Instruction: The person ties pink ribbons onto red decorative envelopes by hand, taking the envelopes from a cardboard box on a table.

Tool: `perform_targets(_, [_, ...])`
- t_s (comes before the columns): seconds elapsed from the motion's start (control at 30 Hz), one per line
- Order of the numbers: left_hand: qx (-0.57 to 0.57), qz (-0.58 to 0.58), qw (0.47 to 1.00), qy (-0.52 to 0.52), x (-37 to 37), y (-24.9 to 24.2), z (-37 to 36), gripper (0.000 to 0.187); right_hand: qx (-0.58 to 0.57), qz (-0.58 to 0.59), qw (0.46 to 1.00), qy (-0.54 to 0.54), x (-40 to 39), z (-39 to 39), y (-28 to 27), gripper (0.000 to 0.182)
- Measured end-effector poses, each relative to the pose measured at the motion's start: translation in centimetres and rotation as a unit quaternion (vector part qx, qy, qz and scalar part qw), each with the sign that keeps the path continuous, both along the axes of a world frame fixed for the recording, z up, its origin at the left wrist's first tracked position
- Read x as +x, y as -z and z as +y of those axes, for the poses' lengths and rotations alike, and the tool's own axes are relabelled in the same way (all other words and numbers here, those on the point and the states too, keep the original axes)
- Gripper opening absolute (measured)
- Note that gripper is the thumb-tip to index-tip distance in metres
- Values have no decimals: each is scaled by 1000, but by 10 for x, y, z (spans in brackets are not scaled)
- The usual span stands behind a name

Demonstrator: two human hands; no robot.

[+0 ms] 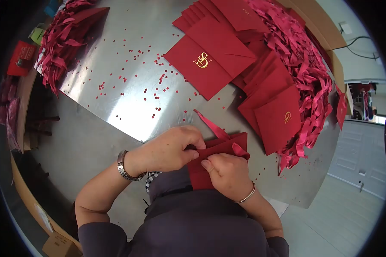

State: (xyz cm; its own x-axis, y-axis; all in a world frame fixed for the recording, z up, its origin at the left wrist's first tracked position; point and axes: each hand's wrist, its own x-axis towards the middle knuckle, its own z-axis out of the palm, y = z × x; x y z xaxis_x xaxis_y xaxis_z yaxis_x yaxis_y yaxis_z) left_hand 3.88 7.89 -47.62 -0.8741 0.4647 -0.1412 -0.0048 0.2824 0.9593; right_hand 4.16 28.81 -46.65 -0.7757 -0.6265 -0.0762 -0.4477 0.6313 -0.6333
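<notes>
A red paper bag [200, 179] is held upright against my body at the table's near edge. My left hand [172, 147], with a metal watch on its wrist, is closed with its fingertips at the bag's upper left edge. Thumb and fingers of my right hand [229, 174] are closed on the bag's front panel, below the rim. A red ribbon [214, 127] sticks out of the bag's top towards the table. Another piece of ribbon [240, 150] loops out over the front, beside my right hand. My fingers hide what lies between their tips.
Flat red bags with gold logos [212, 55] lie fanned on the metal table [111, 96], their ribbons [302, 90] heaped at the right. Another ribboned pile [64, 47] sits far left. Small red paper dots [158, 92] are scattered about. A cardboard box [319, 21] stands behind.
</notes>
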Motion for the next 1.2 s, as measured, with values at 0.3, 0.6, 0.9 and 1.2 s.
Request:
perform_targets(0.3, [-2,19,1000,0,3,5,-1,19,28,-121,992,-4,-16,-4,-2,21])
perform_targets(0.6, [-4,53,998,-21,7,7,0,19,119,-54,991,-20,-16,-20,-12,21])
perform_targets(0.9, [-13,78,996,-46,9,9,7,14,8,-30,999,40,-1,-10,-10,21])
perform_targets(1.2, [-3,7,999,-47,12,6,9,13,-15,73,997,-31,5,-1,-13,16])
